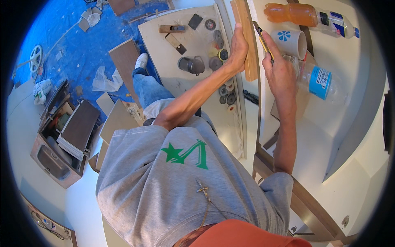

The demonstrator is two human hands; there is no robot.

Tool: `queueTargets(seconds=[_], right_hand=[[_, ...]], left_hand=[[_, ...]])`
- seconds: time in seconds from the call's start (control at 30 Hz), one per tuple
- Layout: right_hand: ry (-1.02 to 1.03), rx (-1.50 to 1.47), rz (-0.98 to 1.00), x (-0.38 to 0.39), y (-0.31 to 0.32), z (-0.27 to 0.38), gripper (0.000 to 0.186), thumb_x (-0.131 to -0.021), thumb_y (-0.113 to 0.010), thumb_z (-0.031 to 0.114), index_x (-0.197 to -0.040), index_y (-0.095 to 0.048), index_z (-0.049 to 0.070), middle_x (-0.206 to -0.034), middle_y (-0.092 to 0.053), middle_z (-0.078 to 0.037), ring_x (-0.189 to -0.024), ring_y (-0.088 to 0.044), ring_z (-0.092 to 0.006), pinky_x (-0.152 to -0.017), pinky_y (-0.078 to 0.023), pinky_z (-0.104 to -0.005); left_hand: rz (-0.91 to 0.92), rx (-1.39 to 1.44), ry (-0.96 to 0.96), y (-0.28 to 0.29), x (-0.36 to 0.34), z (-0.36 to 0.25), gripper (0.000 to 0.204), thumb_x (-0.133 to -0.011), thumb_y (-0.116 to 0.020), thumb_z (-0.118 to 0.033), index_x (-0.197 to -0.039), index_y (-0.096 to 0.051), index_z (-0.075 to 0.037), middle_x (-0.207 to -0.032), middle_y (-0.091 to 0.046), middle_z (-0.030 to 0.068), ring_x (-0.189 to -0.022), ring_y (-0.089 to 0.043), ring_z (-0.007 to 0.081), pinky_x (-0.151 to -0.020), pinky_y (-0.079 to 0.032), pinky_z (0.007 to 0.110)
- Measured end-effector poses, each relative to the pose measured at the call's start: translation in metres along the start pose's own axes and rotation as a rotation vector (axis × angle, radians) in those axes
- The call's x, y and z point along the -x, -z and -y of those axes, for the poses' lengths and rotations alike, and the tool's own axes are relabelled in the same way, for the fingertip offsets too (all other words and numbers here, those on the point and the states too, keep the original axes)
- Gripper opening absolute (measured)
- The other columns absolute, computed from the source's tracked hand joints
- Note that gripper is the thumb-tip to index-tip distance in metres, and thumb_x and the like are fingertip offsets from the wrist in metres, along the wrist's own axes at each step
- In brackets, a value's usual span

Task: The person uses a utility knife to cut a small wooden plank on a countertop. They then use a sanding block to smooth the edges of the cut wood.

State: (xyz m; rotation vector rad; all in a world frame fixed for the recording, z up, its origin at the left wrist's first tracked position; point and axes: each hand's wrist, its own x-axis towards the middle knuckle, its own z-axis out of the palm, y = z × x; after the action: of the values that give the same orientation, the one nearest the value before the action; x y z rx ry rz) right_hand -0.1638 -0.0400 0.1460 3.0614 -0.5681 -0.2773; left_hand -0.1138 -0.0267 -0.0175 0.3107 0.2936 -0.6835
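Note:
A yellow-and-black utility knife is gripped in my right hand, its tip pointing up and to the left. Beside it stands a long light-brown wooden strip, held at its left edge by my left hand. Some of that hand's fingers are hidden by the strip. A small gap separates the knife from the wood. Right next to my right hand lies a white cup with a blue flower print, on its side.
A clear bottle with a blue label and an amber drink bottle lie at the right. On the left panel are a wooden hand plane, a dark mug and several tape rolls. A blue sheet covers the floor beyond.

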Motion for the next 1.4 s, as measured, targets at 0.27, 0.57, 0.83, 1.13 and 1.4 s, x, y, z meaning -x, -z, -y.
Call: queueTargets(seconds=[0.27,0.57,0.83,1.13,1.4], right_hand=[[0.064,-0.005,-0.060,0.015,-0.004,-0.009,0.055,-0.097,-0.054,0.016,-0.150,-0.048,0.033,-0.072,-0.064,-0.019,-0.065,-0.063,-0.0382,-0.065,-0.050,-0.0505],[0.051,0.038,-0.083,0.033,-0.010,-0.018,0.058,-0.096,-0.057,0.015,-0.150,-0.047,0.034,-0.072,-0.066,-0.018,-0.063,-0.064,-0.0374,-0.062,-0.051,-0.0487],[0.080,0.004,-0.083,0.042,-0.015,-0.023,0.057,-0.097,-0.056,0.013,-0.150,-0.047,0.032,-0.069,-0.063,-0.018,-0.060,-0.062,-0.0369,-0.062,-0.050,-0.0480],[0.039,-0.018,-0.051,0.055,-0.017,-0.030,0.058,-0.096,-0.058,0.013,-0.150,-0.048,0.033,-0.070,-0.062,-0.018,-0.060,-0.061,-0.0381,-0.060,-0.048,-0.0501],[0.075,0.023,-0.079,0.068,-0.022,-0.037,0.061,-0.096,-0.058,0.012,-0.151,-0.047,0.035,-0.068,-0.061,-0.018,-0.056,-0.060,-0.0367,-0.058,-0.047,-0.0501]], left_hand=[[0.076,0.078,-0.036,0.002,0.005,0.012,0.069,-0.108,-0.028,-0.054,-0.143,-0.045,0.002,-0.132,-0.057,0.0140,-0.119,-0.053,0.0231,-0.105,-0.041,0.034],[0.077,0.051,0.037,0.002,0.025,0.023,0.066,-0.108,-0.028,-0.055,-0.139,-0.048,-0.001,-0.127,-0.058,0.0139,-0.118,-0.053,0.0222,-0.104,-0.042,0.035],[0.020,0.026,-0.010,0.007,0.036,0.035,0.066,-0.108,-0.029,-0.054,-0.142,-0.045,0.000,-0.134,-0.054,0.0144,-0.122,-0.051,0.0225,-0.106,-0.041,0.035],[0.043,0.050,0.018,0.009,0.046,0.038,0.064,-0.108,-0.029,-0.052,-0.142,-0.044,0.000,-0.131,-0.055,0.0129,-0.121,-0.050,0.0212,-0.105,-0.040,0.033],[0.044,-0.011,-0.046,0.007,0.062,0.045,0.063,-0.108,-0.029,-0.052,-0.137,-0.048,0.000,-0.128,-0.056,0.0116,-0.117,-0.052,0.0205,-0.103,-0.042,0.034]])
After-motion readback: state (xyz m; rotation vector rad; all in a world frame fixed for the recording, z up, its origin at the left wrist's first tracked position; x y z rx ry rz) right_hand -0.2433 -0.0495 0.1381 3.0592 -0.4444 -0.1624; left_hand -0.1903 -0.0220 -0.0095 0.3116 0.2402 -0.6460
